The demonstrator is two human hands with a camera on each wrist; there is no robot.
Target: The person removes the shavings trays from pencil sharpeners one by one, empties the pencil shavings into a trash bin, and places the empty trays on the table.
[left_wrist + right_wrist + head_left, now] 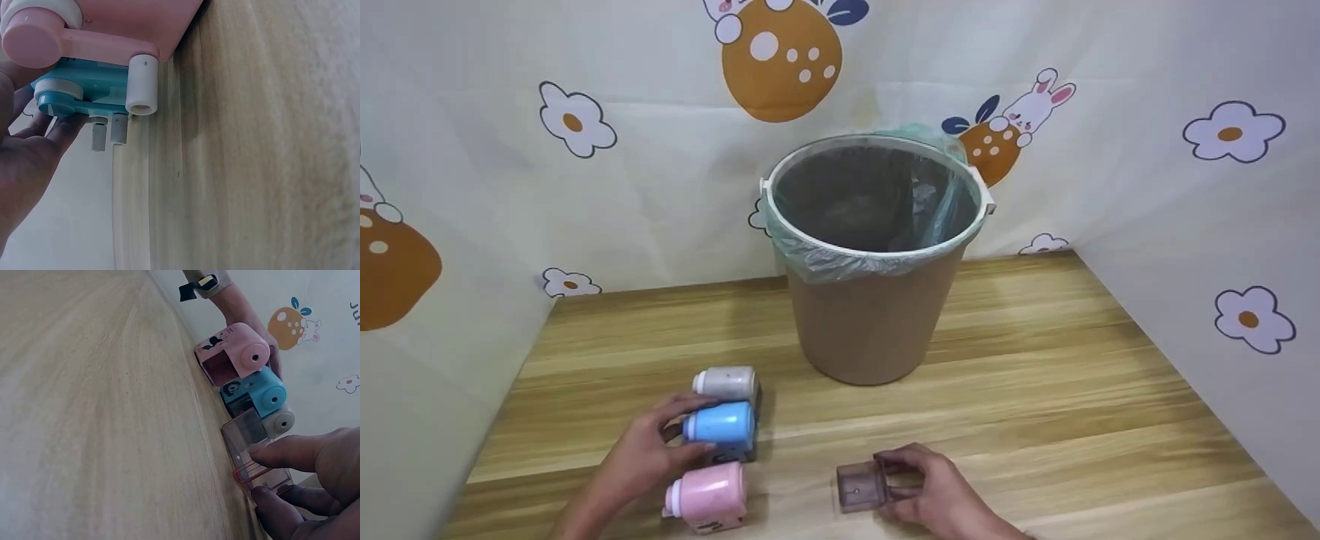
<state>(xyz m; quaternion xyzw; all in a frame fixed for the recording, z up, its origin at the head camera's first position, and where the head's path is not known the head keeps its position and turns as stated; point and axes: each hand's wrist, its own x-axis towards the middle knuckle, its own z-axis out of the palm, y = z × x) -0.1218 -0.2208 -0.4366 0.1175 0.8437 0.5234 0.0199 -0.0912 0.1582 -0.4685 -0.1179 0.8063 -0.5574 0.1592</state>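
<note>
My left hand grips the blue crank pencil sharpener, thumb on the near side and fingers on the far side. Its crank handle points toward me. The right wrist view shows an uncovered drawer slot in its front. My right hand pinches a clear, smoky shavings drawer between thumb and fingers, low over the table to the right of the sharpeners. A pink pencil sharpener stands nearest me, its drawer slot also uncovered. Behind the blue one is a grey pencil sharpener.
A brown bin lined with a thin greenish bag stands at the back middle of the wood-grain table. Patterned cloth walls enclose the table at the back and both sides.
</note>
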